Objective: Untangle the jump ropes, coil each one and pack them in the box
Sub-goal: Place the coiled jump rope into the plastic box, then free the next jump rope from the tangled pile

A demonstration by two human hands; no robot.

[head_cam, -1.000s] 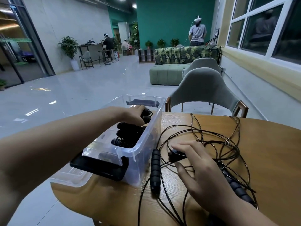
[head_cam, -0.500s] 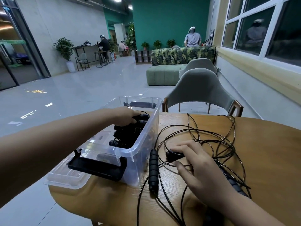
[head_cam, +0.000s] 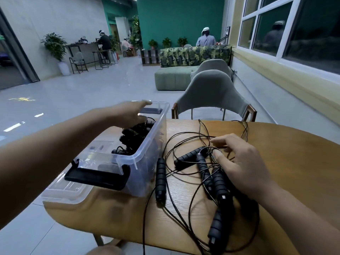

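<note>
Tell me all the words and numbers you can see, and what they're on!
None can be read.
By the clear plastic box: small dark marks on the plastic at its left, too blurred to read.
On the floor: a yellow glowing mark, too blurred to read.
On the jump rope handles: no print shows.

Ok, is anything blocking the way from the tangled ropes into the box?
Nothing lies between the tangled ropes and the box. The box is open; only the left hand is over its opening, and packed ropes already fill part of it.
</note>
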